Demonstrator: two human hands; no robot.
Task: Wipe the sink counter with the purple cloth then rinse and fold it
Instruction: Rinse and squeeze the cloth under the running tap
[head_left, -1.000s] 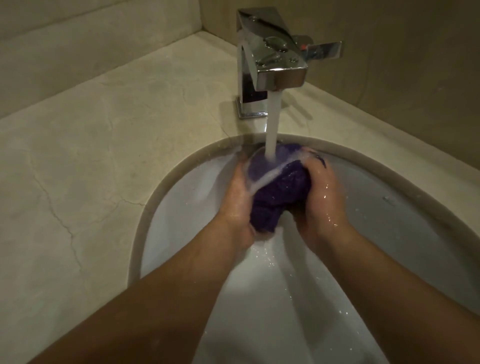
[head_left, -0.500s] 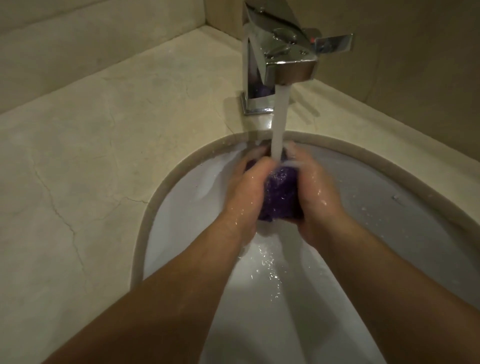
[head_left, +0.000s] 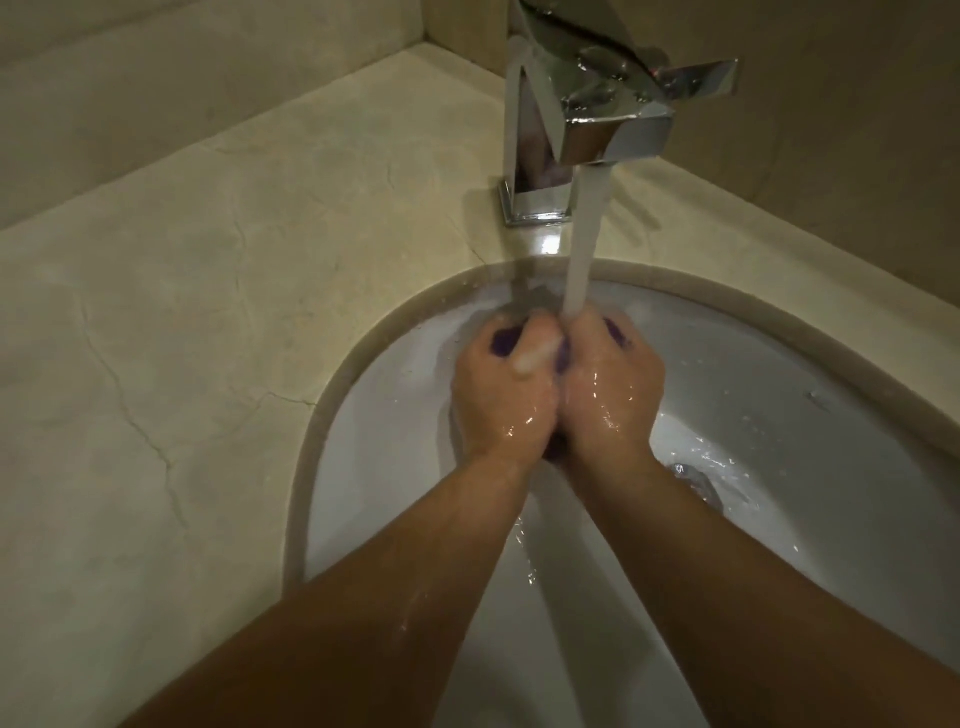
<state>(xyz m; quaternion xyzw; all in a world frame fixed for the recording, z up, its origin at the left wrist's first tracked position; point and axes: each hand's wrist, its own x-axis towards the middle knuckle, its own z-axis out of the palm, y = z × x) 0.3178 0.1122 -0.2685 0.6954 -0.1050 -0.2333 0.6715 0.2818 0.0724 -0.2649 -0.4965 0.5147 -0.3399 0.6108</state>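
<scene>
While water (head_left: 584, 244) runs, two hands, left hand (head_left: 501, 395) and right hand (head_left: 610, 389), squeeze one purple cloth (head_left: 503, 342)

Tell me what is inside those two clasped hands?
A bunched purple cloth shows between the left hand and right hand; most of it is covered.

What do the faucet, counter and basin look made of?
Faucet: polished metal, likely chrome-plated; mirror reflections on flat, angular faces.
Counter: beige stone, marble or a lookalike; dark veins or cracks, soft sheen.
Basin: glossy white, probably glazed ceramic; sharp highlights and beading water.
</scene>
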